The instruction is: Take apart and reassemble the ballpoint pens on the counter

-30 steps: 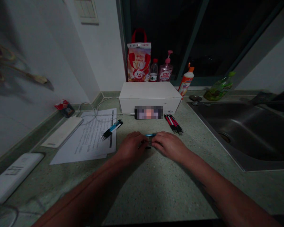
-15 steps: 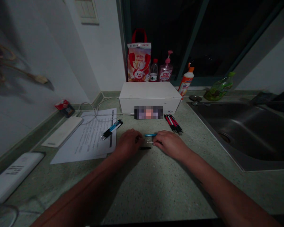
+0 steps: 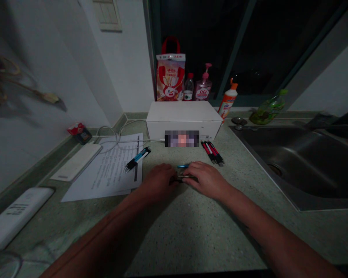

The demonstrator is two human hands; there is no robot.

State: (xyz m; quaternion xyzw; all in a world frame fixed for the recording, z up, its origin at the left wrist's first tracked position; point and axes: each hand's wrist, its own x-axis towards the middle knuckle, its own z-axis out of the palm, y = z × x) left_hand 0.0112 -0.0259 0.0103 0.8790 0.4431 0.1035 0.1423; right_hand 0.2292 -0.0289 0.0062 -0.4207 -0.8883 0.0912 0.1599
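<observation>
My left hand [image 3: 161, 179] is closed at the middle of the counter, its fingertips around a small black pen part [image 3: 179, 180] that is mostly hidden. Facing it, my right hand [image 3: 206, 178] pinches a thin pale rod [image 3: 185, 177], which looks like a pen refill and reaches toward the left fingertips. Whether the rod and the black part touch, I cannot tell. Just beyond, a blue pen barrel [image 3: 182, 166] lies on the counter, its right end covered by my right fingers.
Blue and black pens [image 3: 137, 159] lie on printed sheets [image 3: 110, 170] at left. Red and black pens [image 3: 212, 153] sit at right, before a white box [image 3: 182, 112] with a phone [image 3: 181, 138] against it. A steel sink [image 3: 295, 162] is set into the counter at right.
My left hand has come slightly nearer and its fingertips now meet the black part that lay on the counter. My right fingers have shifted left with the thin rod, closing the gap.
</observation>
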